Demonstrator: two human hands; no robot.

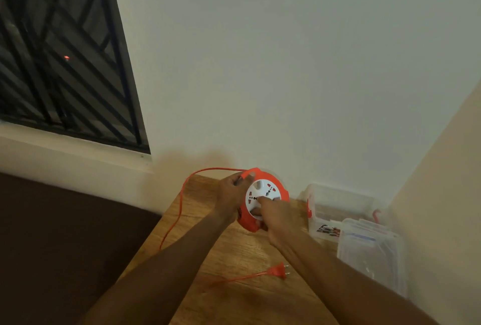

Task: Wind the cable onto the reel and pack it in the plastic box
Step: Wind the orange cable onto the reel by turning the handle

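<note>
Left hand (231, 190) gripped reel (264, 198) rim at 10 o'clock; right hand (276, 218) pinched its white hub, fingers curled; cable (179, 210) slack.

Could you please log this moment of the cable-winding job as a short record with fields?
reel: orange reel with white socket face, held above the wooden table
left hand: left hand grips the reel's left rim
right hand: right hand on the white face, index finger at its centre
cable: orange cable loops off the table's left edge, unwound
plug: plug lies on the table
box: clear plastic box stands open at right, lid beside it
</note>
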